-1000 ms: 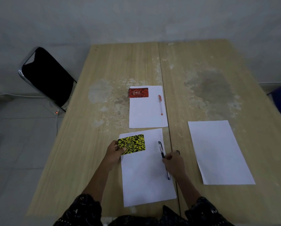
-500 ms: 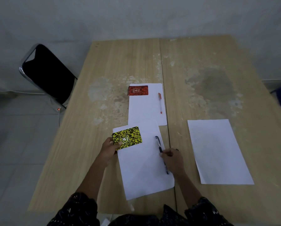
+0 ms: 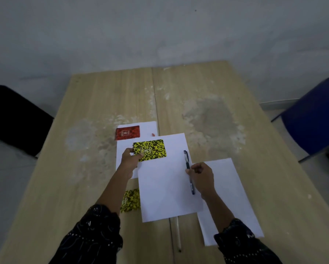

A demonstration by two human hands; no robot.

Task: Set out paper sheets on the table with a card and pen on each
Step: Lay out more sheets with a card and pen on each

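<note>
On the counter (image 3: 83, 130), the far sheet (image 3: 148, 128) had its red card (image 3: 127, 132), pen mostly hidden; fingers of the left hand (image 3: 129, 159) pinched a yellow card (image 3: 152, 149), those of the right hand (image 3: 201, 176) a black pen (image 3: 188, 168), against a second sheet (image 3: 165, 187), while a third sheet (image 3: 232, 187) lay bare.

On the table (image 3: 83, 130), a card (image 3: 150, 150) is set at the far left corner of the middle sheet (image 3: 165, 187) and a pen (image 3: 188, 168) along its right edge. Behind the middle sheet, partly covered by it, a second sheet (image 3: 148, 128) is laid, with a second card (image 3: 127, 132) on it. To its right a third sheet (image 3: 236, 187) is overlapped. A third card (image 3: 131, 201) is found just left of it, a second pen (image 3: 178, 235) before it.
</note>
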